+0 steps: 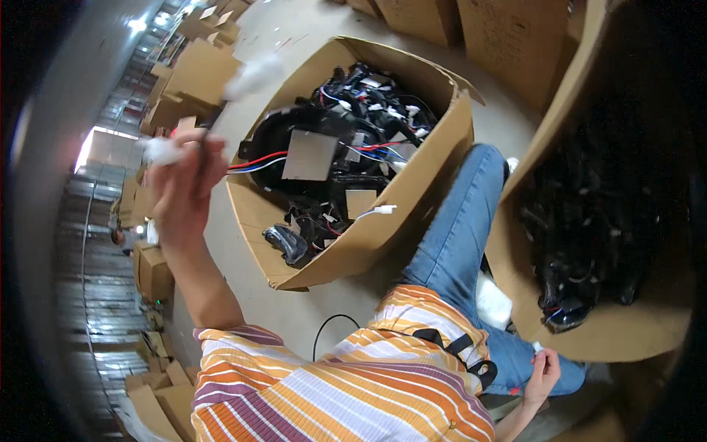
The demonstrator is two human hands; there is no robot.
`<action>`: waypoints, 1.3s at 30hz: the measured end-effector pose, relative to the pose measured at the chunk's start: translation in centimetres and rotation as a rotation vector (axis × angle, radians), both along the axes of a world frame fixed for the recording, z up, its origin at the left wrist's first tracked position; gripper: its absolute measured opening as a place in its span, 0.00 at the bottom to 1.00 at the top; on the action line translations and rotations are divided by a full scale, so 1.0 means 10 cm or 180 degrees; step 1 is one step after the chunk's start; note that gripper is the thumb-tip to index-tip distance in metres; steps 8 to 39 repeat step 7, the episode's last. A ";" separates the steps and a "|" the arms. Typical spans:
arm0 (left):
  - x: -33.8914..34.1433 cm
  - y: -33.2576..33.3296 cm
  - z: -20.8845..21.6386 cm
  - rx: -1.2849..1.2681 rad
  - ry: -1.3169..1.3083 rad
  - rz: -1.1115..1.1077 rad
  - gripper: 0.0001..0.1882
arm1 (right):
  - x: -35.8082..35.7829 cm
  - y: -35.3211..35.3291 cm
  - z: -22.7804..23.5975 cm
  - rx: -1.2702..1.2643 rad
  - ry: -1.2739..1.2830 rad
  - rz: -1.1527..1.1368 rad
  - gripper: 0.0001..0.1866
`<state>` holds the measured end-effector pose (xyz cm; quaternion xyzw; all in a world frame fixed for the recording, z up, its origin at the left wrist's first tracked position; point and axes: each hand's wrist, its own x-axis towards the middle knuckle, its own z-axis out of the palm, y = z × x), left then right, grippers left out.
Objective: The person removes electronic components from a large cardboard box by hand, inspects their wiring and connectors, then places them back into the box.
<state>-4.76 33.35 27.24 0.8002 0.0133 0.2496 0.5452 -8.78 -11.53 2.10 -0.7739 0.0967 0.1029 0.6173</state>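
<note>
My left hand [193, 173] is raised at the left, its fingers closed around a thin dark thing that motion smears. White blurred pieces [162, 151] show beside the fingers; their kind cannot be made out. Close to this hand, red, blue and white wires [258, 162] run from a large black plastic part [287, 121] with a pale square plate [311, 155] in an open cardboard box [368, 247]. My right hand [543, 376] is low over my thigh, fingers pinched on a small white piece [537, 346] resembling a connector. A bit of red [514, 391] shows beside it.
The box holds several black parts with wires and white connectors; one connector [384, 210] hangs over its rim. To my right stands another large carton [604, 342] of dark parts. Cartons [199, 70] are stacked at the far left. A black cable [333, 318] lies on the floor.
</note>
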 end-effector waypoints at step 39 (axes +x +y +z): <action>-0.36 1.27 -1.02 -0.0307 0.1710 0.1039 0.13 | 0.18 -0.05 -0.15 -0.0228 0.0187 0.0497 0.07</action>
